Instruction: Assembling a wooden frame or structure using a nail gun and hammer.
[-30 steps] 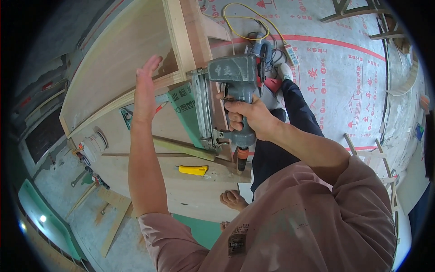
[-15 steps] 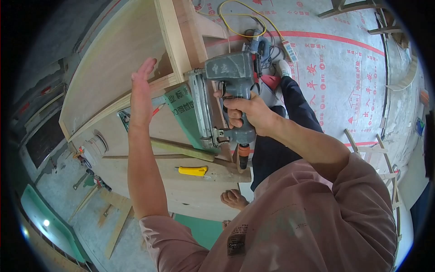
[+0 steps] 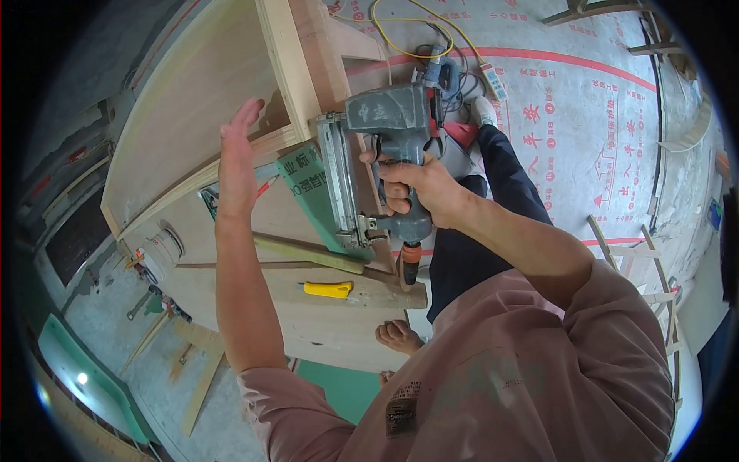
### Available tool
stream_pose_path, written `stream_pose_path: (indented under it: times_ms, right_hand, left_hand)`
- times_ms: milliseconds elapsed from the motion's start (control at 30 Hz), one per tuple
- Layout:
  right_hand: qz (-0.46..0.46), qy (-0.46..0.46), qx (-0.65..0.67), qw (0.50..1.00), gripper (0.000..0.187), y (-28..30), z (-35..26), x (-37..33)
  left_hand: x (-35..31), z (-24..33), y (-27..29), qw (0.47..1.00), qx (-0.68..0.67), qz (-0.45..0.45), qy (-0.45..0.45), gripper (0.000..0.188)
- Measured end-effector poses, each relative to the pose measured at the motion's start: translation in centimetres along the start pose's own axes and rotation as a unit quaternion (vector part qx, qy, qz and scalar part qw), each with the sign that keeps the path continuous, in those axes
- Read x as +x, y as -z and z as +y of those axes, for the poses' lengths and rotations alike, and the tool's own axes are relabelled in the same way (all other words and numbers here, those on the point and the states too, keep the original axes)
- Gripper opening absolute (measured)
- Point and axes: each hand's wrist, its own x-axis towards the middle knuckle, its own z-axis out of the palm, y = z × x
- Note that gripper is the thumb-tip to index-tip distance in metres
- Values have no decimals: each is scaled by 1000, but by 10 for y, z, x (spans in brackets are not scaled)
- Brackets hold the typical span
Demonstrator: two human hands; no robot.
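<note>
My right hand (image 3: 412,185) is wrapped round the handle of a grey pneumatic nail gun (image 3: 387,112). The gun's nose meets the corner of the plywood frame (image 3: 286,73); its silver magazine points toward me, with a hose fitting (image 3: 412,254) at the handle's end. My left hand (image 3: 240,158) lies stretched out, fingers straight, along the large curved plywood panel (image 3: 181,115) left of that corner. Below the frame edge a green board strip (image 3: 315,196) and a red pencil (image 3: 267,185) lie between my hands. A yellow utility knife (image 3: 329,289) rests closer to me.
Another person's hand (image 3: 398,336) lies on the near board edge. A wooden stick (image 3: 308,252) and a white bucket (image 3: 162,250) are at left. On the floor beyond are a blue-grey power tool (image 3: 441,75), a yellow cable (image 3: 375,19) and a power strip (image 3: 494,82).
The nail gun and my right hand have shifted very slightly left. My left hand stays on the panel, almost unmoved.
</note>
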Motion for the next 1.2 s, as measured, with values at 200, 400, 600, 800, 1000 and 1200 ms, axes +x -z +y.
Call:
stream_pose_path:
  times_ms: [200,400,600,800,1000,1200]
  right_hand:
    - [7,-3,20,1000,23,6,6,1]
    - [11,4,24,1000,21,3,-6,-2]
    - [-8,-24,31,999,23,1,-5,2]
    - [-32,-30,58,997,21,-3,-6,-1]
    - [-24,-19,39,999,20,-2,-4,1]
    - [-16,-18,47,999,16,-2,-4,2]
  left_hand:
    - [1,-2,1,1000,-5,-1,0,80]
    - [2,-3,1,1000,2,1,2,81]
    - [8,-16,24,630,-755,-70,170,82]
    - [6,-20,31,374,-901,-79,202,83]
    - [7,-18,30,375,-900,-83,208,83]
    - [7,-19,30,371,-901,-78,211,84]
